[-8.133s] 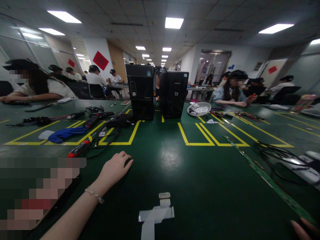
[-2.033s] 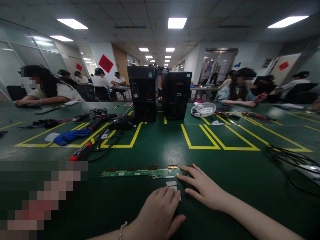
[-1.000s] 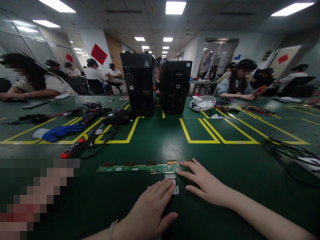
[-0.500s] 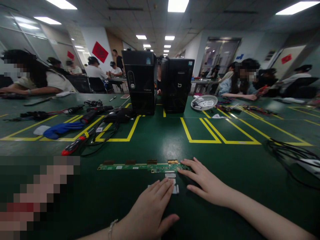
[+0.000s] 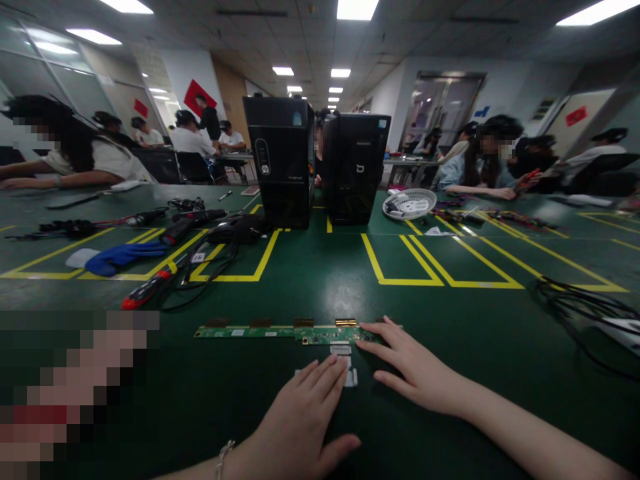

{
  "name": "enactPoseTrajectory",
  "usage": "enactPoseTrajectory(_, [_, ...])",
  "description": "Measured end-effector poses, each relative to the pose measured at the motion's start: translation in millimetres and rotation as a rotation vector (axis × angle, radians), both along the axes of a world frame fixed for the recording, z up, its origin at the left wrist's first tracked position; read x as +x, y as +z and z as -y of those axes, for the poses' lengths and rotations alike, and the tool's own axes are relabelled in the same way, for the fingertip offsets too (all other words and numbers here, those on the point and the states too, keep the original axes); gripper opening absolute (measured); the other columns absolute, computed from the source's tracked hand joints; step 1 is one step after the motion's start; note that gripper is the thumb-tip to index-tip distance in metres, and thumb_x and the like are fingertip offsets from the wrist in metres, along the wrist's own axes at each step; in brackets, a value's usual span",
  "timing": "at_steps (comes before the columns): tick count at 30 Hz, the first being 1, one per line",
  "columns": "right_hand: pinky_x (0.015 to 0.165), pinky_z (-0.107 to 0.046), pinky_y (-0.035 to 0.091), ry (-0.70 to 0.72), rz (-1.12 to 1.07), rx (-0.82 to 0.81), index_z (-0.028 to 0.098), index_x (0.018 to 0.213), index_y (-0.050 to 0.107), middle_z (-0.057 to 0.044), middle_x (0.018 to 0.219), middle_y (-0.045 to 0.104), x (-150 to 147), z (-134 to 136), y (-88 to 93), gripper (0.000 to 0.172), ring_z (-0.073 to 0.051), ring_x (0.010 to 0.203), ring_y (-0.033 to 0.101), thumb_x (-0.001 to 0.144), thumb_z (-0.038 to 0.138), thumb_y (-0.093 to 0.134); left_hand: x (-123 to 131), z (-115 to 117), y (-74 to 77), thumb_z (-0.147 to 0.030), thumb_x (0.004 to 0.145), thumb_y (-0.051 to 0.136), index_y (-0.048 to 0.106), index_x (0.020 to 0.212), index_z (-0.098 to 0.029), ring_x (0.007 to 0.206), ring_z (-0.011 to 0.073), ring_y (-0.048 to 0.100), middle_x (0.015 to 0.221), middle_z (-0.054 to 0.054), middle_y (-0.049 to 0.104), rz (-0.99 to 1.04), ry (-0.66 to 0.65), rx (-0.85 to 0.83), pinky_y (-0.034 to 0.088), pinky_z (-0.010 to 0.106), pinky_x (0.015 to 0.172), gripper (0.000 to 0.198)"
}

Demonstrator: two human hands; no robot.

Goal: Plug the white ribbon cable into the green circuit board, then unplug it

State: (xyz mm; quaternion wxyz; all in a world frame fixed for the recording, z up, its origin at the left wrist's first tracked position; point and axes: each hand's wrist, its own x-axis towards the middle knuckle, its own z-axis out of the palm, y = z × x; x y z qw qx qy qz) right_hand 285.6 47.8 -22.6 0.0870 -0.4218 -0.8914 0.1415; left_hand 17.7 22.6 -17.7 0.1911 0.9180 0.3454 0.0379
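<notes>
Circuit board [image 5: 270,333], end under right hand [image 5: 407,367]; wide tabletop [image 5: 315,283] past far edge

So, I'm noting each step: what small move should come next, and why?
Perhaps nudge the white ribbon slightly forward, toward the green circuit board: its end lies right by the board's near edge, though I can't tell if they're joined. The left hand covers part of the ribbon, and the right hand lies at the board's right end.
</notes>
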Motion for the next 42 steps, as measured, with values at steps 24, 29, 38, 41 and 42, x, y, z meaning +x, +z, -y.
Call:
enactPoseTrajectory(24, [0.115,-0.058,0.021,-0.011,-0.021,-0.023,0.030,0.141,0.041,-0.008,0.151,0.031,-1,0,-0.7,0.049,-0.029,0.140,0.025,0.096,0.050,0.043,2,2,0.0,-0.050,0.091,0.051,0.034,0.147,-0.015,0.139,0.0312,0.033,0.153,0.014,0.033,0.032,0.027,-0.023,0.031,0.049,0.112,0.069])
enactPoseTrajectory(29, [0.116,-0.058,0.018,0.004,-0.007,-0.010,0.030,0.141,0.041,-0.008,0.152,0.030,-1,-1,-1.5,0.049,-0.028,0.142,0.021,0.096,0.050,0.043,1,2,-2.9,-0.049,0.091,0.051,0.033,0.148,-0.017,0.139,0.0310,0.033,0.154,0.012,0.031,0.025,0.036,-0.018,0.032,0.049,0.112,0.068])
enactPoseTrajectory(38, [0.116,-0.058,0.016,0.000,-0.005,-0.011,0.031,0.141,0.041,-0.008,0.152,0.030,-1,-1,-2.5,0.049,-0.028,0.141,0.022,0.096,0.050,0.043,1,1,-3.2,-0.050,0.091,0.050,0.033,0.148,-0.014,0.140,0.0317,0.031,0.154,0.013,0.031,0.011,0.033,-0.033,0.032,0.051,0.111,0.069])
enactPoseTrajectory(41, [0.116,-0.058,0.016,0.003,0.004,-0.011,0.032,0.141,0.040,-0.007,0.152,0.029,0,-1,-3.0,0.049,-0.027,0.142,0.022,0.096,0.051,0.043,0,1,-5.2,-0.050,0.091,0.050,0.033,0.148,-0.016,0.140,0.0310,0.031,0.153,0.013,0.032,0.037,0.035,-0.017,0.033,0.050,0.111,0.068])
enactPoseTrajectory(42, [0.116,-0.058,0.016,0.004,0.000,-0.008,0.031,0.141,0.040,-0.007,0.152,0.030,0,-1,-3.2,0.049,-0.027,0.142,0.022,0.096,0.050,0.043,0,1,-6.5,-0.050,0.092,0.049,0.032,0.148,-0.017,0.140,0.0308,0.031,0.153,0.013,0.033,0.048,0.036,-0.009,0.033,0.050,0.111,0.067])
